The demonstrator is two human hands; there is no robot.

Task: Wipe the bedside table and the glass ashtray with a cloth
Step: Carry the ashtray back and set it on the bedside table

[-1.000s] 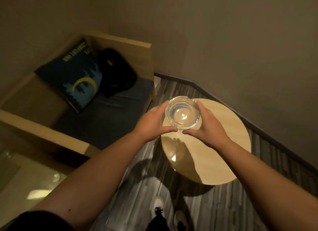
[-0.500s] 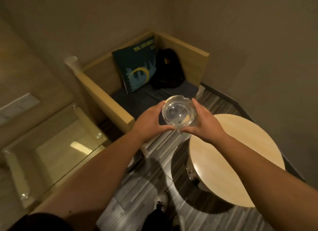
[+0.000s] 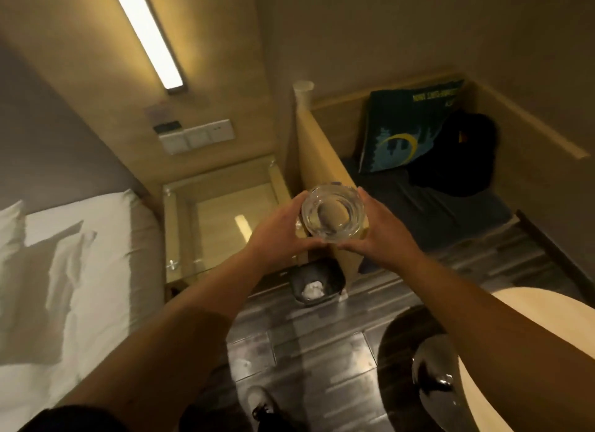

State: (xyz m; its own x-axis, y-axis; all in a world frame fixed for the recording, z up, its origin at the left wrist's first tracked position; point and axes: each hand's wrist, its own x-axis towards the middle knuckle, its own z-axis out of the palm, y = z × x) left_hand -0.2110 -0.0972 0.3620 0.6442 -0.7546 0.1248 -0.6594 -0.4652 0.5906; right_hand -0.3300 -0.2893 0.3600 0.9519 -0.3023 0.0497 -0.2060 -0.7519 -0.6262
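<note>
Glass ashtray, round, thick-walled and clear, is up in the air in front of us, cupped between both our hands with its open bowl facing us. Our left hand wraps the left wall, fingers curled up along the rim and thumb tucked beneath. Our right hand mirrors it on the right wall, fingers pressed to the glass and thumb meeting the other one under the base, so both hands are clamped on the ashtray. It hangs over the end of a light wooden partition, clear of any surface.

Just left of the ashtray and lower down sits the square bedside desk with a glass top, a bright reflection of the lamp showing in it. Below our hands, on the grey striped floor, stands a small black waste bin with a crumpled white scrap in it. To the far left we have the bed with white sheets. Above the desk there is a pale switch panel on the wall, and higher still a long lit strip lamp.

Right of the partition, a dark seat holds a dark blue cushion with a yellow crescent and a black bag leaning beside it. At bottom right, the edge of a round light wooden desk peeks out behind our right forearm.
</note>
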